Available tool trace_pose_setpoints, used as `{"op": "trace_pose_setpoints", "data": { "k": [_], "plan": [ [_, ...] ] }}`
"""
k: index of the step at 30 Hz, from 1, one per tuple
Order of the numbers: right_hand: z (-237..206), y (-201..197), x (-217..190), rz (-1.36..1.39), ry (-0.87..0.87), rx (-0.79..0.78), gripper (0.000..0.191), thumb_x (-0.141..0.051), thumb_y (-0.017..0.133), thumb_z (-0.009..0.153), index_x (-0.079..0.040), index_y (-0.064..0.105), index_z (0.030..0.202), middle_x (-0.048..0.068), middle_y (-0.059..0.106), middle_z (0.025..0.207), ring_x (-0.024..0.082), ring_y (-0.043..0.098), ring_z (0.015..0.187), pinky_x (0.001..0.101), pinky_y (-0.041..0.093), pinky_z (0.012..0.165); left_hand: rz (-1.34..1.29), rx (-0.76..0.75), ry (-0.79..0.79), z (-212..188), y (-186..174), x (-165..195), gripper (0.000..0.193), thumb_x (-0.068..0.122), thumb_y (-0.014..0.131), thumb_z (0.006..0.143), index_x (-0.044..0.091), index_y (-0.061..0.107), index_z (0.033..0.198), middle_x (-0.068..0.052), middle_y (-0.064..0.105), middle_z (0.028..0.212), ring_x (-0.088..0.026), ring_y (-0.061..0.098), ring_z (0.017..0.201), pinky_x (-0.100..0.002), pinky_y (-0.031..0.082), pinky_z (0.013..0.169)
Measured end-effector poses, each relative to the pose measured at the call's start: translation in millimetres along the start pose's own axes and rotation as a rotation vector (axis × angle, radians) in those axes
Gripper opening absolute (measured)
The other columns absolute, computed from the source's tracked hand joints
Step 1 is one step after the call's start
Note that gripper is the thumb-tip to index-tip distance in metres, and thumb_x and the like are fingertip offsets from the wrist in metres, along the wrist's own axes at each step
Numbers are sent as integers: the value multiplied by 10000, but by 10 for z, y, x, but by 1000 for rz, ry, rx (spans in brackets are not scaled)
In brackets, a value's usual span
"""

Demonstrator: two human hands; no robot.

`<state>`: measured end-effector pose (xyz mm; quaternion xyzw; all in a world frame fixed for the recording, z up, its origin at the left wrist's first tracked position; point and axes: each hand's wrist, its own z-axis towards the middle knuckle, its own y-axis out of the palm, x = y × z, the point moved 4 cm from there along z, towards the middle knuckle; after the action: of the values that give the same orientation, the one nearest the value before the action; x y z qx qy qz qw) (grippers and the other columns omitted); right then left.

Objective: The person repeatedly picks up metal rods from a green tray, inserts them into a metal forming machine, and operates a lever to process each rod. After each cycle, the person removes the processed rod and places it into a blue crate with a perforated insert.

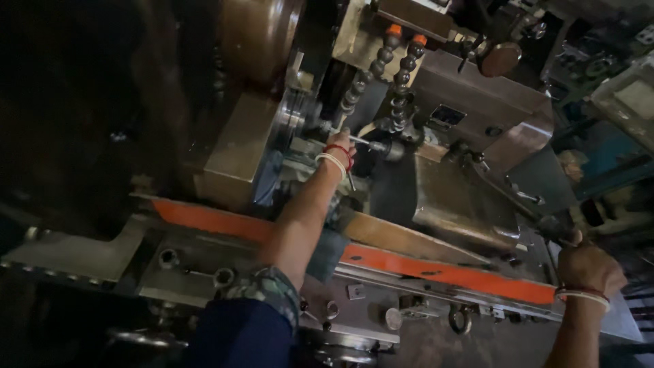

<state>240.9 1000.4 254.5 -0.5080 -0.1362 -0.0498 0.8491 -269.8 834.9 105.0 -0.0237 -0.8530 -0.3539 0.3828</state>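
I am looking down on a metal lathe with an orange strip along its front. My left hand reaches deep into the machine, at the chuck, and its fingers close around a thin shiny metal rod that runs between chuck and drill holder. A red thread and a white band circle that wrist. My right hand, also wearing wrist bands, grips a dark lever handle at the machine's right end.
Two beaded coolant hoses with orange tips hang over the work area. A grey tailstock block with a round knob stands behind. Bolts and a ring sit along the grey front rail. Cluttered shelves lie at the far right.
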Motion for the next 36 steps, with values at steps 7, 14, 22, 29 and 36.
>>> {"op": "trace_pose_setpoints", "data": {
  "k": [7,14,22,29,36],
  "plan": [
    [73,271,89,-33,30,-64,754,-557,241,1249,-105,826,1101,245,797,992,431,751,965,539,539,825,-503,91,7,227,143,-134,262,340,615,1035,89,611,1108,-94,661,922,-223,650,685,-352,552,580],
    [44,403,154,-29,36,28,720,-549,244,1193,-126,816,1079,251,778,1016,465,721,1006,567,508,852,-416,119,-5,342,73,-130,239,340,647,1003,135,640,1126,-53,571,815,-171,466,548,-296,378,454],
    [32,519,236,-40,39,2,778,-570,224,1221,-97,819,1055,247,789,925,433,746,970,532,524,806,-189,-152,-63,302,-26,-258,216,407,486,1008,265,623,1097,33,521,691,-148,479,542,-351,363,497],
    [53,499,182,-120,67,-47,823,-558,195,1229,-104,838,985,224,801,867,398,763,918,508,522,803,-182,-8,-42,242,-68,-246,248,473,529,1019,252,635,982,52,450,629,-124,389,499,-330,333,490],
    [38,443,163,-118,61,-16,811,-562,198,1216,-113,836,990,211,795,899,396,753,920,495,516,753,-158,10,-48,268,-132,-229,244,483,576,1002,245,630,994,56,440,630,-125,416,499,-341,351,482]
  ]
}}
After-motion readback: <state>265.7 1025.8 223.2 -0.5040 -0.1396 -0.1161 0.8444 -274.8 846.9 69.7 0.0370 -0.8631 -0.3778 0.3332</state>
